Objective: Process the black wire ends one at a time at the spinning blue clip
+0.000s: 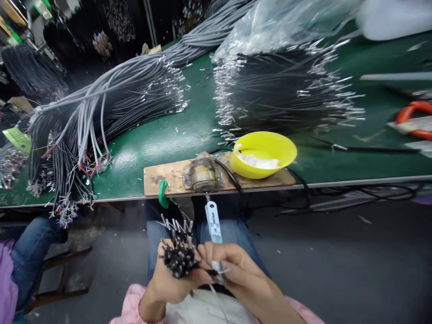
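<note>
My left hand (171, 283) is wrapped round a bundle of black cables (178, 260) whose cut ends, several with silvery tips, point up and toward the table. Right beside it, my right hand (241, 272) pinches the end of one black cable (212, 272) drawn out to the side. Its fingertips nearly meet the left thumb, and the exact grip is blurred. Just beyond the fingers, a light blue plastic holder with a metal blade (213, 220) sits on the shaft of a small worn motor (203, 173). The motor rests on a wooden board (157, 177).
A yellow bowl (286, 155) with white material stands on the board, near a green clip (164, 193). Black cables (280, 85) and grey cables (135, 76) lie in piles on the green table. Orange-handled pliers (410, 112) are at right. Another person's leg (37, 247) shows at left.
</note>
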The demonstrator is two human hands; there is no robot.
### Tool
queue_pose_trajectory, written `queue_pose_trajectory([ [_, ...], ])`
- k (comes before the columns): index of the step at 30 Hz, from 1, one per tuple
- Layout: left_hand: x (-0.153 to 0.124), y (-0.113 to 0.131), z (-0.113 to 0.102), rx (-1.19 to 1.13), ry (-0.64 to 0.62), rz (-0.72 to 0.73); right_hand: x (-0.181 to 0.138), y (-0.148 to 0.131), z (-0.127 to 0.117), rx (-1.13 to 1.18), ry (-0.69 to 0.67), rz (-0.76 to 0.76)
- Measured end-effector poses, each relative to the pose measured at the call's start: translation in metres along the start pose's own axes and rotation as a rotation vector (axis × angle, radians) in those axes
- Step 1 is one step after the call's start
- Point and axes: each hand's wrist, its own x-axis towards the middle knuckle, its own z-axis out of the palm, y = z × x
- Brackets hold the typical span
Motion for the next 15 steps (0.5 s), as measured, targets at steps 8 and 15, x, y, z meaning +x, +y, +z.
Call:
queue_pose_trajectory([
  [8,0.001,0.007,0.004,0.189,0.079,0.118,0.035,-0.028,-0.013,-0.182,0.226,0.039],
  [15,-0.003,0.016,0.001,0.213,0.197,0.136,0.050,-0.043,-0.005,-0.324,0.264,-0.061],
])
